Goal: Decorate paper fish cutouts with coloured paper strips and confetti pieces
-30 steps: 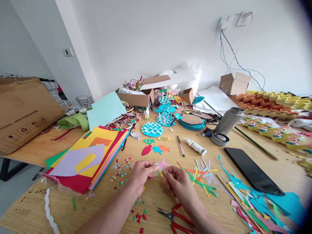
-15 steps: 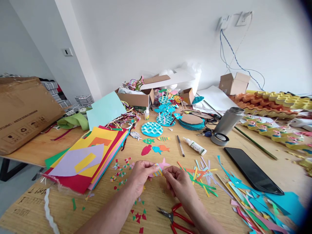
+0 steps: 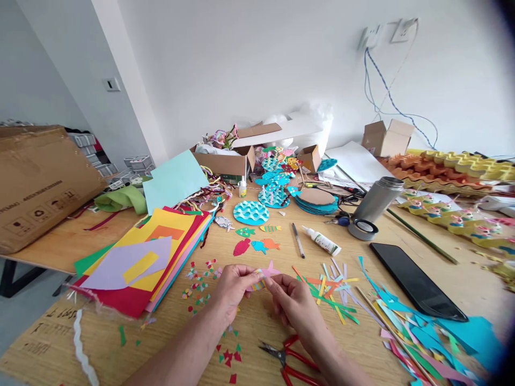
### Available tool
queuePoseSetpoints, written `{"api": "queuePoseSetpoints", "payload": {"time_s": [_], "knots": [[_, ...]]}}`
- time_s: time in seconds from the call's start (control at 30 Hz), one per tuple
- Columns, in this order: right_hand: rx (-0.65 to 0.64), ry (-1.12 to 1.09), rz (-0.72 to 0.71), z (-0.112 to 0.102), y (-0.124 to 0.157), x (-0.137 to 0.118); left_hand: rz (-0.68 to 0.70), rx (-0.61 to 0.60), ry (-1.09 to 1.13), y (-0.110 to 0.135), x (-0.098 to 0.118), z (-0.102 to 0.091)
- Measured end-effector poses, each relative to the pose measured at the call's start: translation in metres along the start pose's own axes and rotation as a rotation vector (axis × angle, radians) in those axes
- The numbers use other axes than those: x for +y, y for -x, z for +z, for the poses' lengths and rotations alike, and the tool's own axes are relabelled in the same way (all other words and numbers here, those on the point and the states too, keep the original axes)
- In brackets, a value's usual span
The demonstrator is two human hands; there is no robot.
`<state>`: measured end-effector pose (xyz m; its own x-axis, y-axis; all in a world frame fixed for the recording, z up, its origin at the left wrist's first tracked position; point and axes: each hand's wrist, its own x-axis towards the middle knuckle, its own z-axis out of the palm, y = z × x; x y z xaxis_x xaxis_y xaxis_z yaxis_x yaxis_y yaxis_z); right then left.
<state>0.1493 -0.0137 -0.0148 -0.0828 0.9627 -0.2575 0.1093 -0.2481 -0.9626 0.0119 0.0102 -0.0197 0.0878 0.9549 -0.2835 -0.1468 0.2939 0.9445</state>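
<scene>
Between my two hands is a small pink paper cutout with coloured stripes (image 3: 258, 287); a pink pointed paper part (image 3: 271, 267) shows just behind the fingers. My left hand (image 3: 234, 287) pinches its left side with thumb and forefinger. On the right edge, the thumb and forefinger of my right hand (image 3: 293, 297) are closed, covering part of the stripes. Below the right wrist lie red-handled scissors (image 3: 284, 355), blades apart. Beyond the hands are paper fish, among them a red fish (image 3: 242, 247), a blue fish (image 3: 259, 246) and an orange fish (image 3: 272, 243).
Coloured paper sheets (image 3: 145, 257) are stacked at left. Paper strips (image 3: 336, 289), a phone (image 3: 416, 281) and blue scraps (image 3: 434, 332) lie at right. A pen (image 3: 298, 240), glue bottle (image 3: 322, 240) and steel flask (image 3: 378, 198) stand or lie farther back. Paper bits (image 3: 199, 284) are scattered near my left hand.
My right thumb has shifted slightly left over the striped paper, covering more of its edge. My left hand keeps nearly the same place.
</scene>
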Motion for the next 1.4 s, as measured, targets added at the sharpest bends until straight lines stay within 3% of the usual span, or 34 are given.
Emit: {"api": "queuePoseSetpoints", "payload": {"time_s": [0.33,0.77,1.4], "knots": [[0.007,0.022,-0.017,0.0,0.001,0.002,-0.046,-0.012,0.006,0.0,-0.003,0.0],[-0.029,0.017,0.018,-0.003,0.0,0.002,0.011,0.011,-0.038,0.003,0.001,0.003],[0.074,0.001,0.025,-0.007,-0.008,0.009,0.028,0.047,0.053,0.0,0.003,0.001]]}}
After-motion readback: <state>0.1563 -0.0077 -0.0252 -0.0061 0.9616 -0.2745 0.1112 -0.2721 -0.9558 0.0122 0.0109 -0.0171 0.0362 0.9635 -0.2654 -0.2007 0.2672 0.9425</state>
